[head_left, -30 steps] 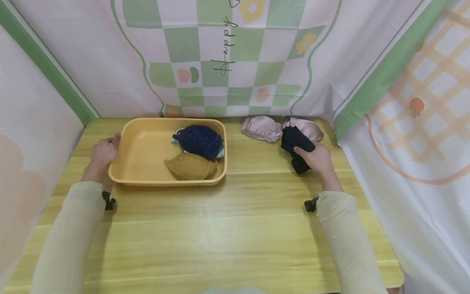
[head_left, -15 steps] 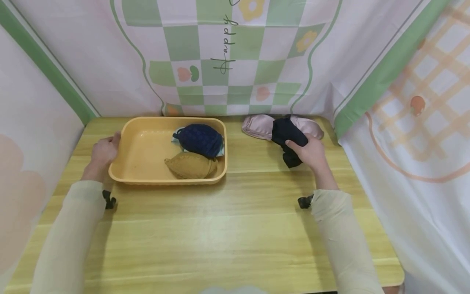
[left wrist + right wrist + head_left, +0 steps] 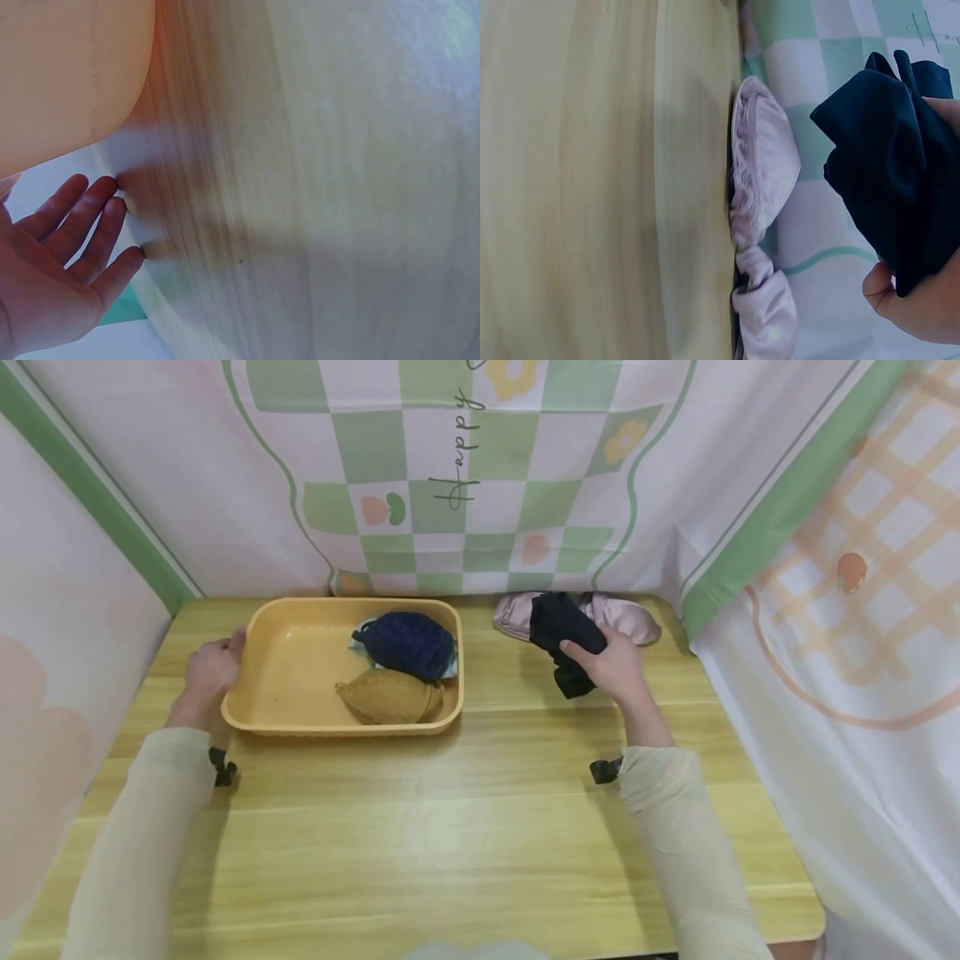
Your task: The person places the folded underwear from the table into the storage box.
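Nearest in my feed, the wooden table point(image 3: 450, 843) spreads out in front of the yellow tray point(image 3: 345, 732), and two pale sleeves point(image 3: 135, 835) reach in over it. At the tray's left end I have the left hand point(image 3: 212, 672), its fingers loosely extended and slightly apart; its thumb is mostly hidden from the wrist camera, so I can't say how firmly it touches. In the tray's right end, a mustard bundle point(image 3: 390, 697) lies toward the front, with a navy bundle point(image 3: 408, 642) just behind — pale blue fabric point(image 3: 359, 645) peeks out beneath the navy. Well to the tray's right, the right hand point(image 3: 618, 668) is clamped on a black cloth point(image 3: 558, 627), holding it off the table. Farther back, also right of the tray, a shiny pink garment point(image 3: 628, 620) lies along the table's far edge — partly covered by the black cloth in the head view. Behind the tray hangs a checked backdrop point(image 3: 435, 452).
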The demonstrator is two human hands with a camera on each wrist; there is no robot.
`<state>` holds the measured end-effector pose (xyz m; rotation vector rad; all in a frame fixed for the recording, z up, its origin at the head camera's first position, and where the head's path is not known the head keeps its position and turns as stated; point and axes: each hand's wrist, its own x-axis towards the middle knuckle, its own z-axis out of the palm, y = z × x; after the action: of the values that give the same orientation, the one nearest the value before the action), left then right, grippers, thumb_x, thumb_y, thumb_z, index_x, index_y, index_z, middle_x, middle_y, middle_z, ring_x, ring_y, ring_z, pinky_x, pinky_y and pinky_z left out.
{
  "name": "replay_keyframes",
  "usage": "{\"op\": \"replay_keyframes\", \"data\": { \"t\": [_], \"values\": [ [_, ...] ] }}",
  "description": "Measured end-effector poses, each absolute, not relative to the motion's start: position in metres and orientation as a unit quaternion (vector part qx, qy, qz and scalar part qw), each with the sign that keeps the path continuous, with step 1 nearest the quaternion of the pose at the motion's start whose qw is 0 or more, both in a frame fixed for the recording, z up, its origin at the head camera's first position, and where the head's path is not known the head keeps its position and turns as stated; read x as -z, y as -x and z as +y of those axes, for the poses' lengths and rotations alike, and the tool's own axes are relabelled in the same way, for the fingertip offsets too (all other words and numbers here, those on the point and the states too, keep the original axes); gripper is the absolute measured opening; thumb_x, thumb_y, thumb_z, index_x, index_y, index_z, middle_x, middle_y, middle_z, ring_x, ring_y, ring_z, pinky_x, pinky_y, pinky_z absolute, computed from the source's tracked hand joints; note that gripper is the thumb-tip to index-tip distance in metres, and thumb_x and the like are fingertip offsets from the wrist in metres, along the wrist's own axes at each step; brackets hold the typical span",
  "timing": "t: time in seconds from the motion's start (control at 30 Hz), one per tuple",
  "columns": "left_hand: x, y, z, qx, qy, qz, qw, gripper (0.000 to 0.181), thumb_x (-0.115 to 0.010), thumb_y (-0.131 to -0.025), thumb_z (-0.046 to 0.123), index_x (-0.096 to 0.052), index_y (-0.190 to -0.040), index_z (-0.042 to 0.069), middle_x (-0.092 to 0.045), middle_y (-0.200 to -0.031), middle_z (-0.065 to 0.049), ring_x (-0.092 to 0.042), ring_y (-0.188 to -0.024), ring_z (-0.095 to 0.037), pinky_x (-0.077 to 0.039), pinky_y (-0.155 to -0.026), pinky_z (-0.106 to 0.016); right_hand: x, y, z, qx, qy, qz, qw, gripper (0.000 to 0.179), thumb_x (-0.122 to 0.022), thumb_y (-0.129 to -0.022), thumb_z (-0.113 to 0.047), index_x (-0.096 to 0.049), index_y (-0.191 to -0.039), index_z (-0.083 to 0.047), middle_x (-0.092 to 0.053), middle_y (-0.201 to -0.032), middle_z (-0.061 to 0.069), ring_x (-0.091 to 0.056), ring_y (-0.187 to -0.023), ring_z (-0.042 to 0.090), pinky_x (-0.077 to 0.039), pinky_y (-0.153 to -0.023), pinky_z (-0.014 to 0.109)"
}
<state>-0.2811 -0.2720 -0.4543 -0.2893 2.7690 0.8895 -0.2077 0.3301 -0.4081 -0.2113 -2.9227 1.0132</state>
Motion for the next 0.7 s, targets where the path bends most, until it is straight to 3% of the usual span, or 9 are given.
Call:
{"op": "replay_keyframes", "data": {
  "t": [0.3,0.5,0.7],
  "values": [
    [0.455,0.282,-0.272,-0.296,0.097,0.944,0.107,0.089,-0.002,-0.099,0.065,-0.033,-0.152,-0.001,-0.034,-0.150,-0.038,-0.030,-0.137,-0.060,-0.025,-0.117,-0.066,0.406,0.208,0.310,-0.352,0.046,-0.934,0.034,0.079,-0.064,-0.088,-0.059,-0.052,-0.141,-0.001,-0.057,-0.140,0.027,-0.053,-0.130,0.044,-0.044,-0.108,0.056],
    [0.456,0.283,-0.273,-0.290,0.089,0.947,0.103,0.087,-0.002,-0.101,0.062,-0.034,-0.151,-0.002,-0.035,-0.149,-0.039,-0.031,-0.136,-0.061,-0.026,-0.116,-0.066,0.403,0.208,0.299,-0.359,0.033,-0.931,0.051,0.066,-0.066,-0.088,-0.056,-0.062,-0.127,-0.003,-0.065,-0.125,0.024,-0.061,-0.116,0.041,-0.050,-0.099,0.054],
    [0.456,0.282,-0.274,-0.292,0.088,0.947,0.104,0.090,-0.002,-0.100,0.064,-0.035,-0.150,-0.003,-0.035,-0.148,-0.040,-0.031,-0.135,-0.062,-0.026,-0.116,-0.067,0.401,0.208,0.289,-0.358,0.026,-0.932,0.040,0.075,-0.065,-0.088,-0.059,-0.056,-0.138,-0.003,-0.061,-0.135,0.025,-0.057,-0.124,0.042,-0.048,-0.103,0.056]
  ]
}}
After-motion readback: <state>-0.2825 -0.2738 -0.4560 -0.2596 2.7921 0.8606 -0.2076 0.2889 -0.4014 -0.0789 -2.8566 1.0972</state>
